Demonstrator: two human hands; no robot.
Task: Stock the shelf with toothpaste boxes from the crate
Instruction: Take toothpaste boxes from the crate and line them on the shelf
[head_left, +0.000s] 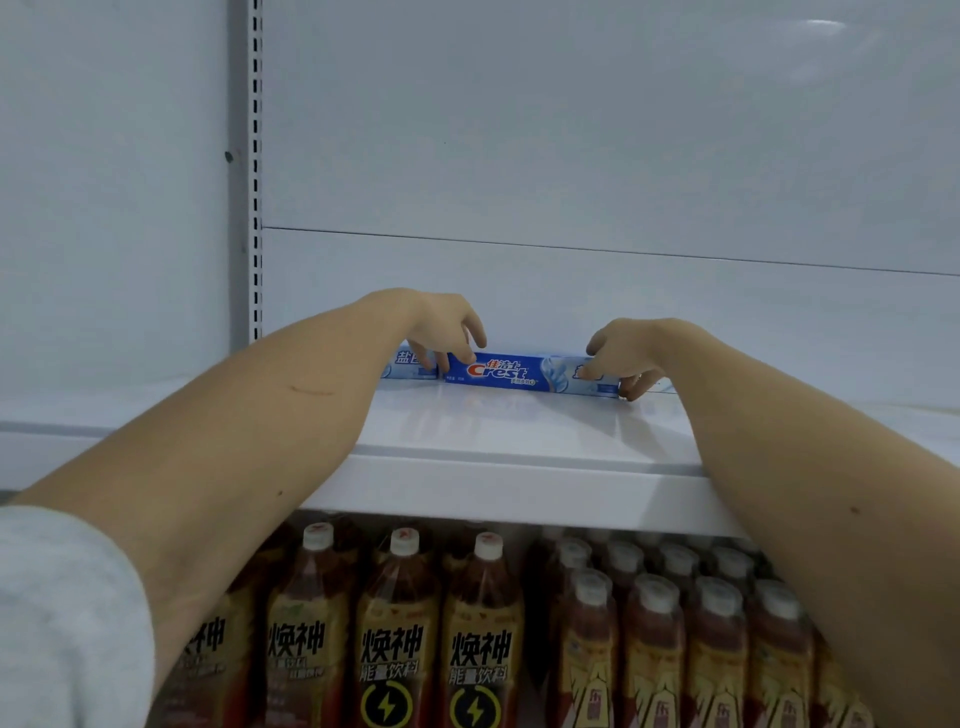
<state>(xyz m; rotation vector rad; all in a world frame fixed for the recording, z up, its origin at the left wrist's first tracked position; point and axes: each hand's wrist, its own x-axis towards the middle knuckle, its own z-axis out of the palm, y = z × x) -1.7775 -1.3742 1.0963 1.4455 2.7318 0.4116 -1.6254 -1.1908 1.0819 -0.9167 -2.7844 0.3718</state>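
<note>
A blue Crest toothpaste box lies lengthwise at the back of the white shelf, against the rear panel. My left hand curls its fingers over the box's left end. My right hand grips its right end, fingers curled down over the front. A second toothpaste box lies end to end to the left of the first, mostly hidden behind my left hand. The crate is out of view.
Below the shelf stand rows of bottled drinks with white caps. A slotted upright runs up the left side of the bay. The white back panel rises behind the shelf.
</note>
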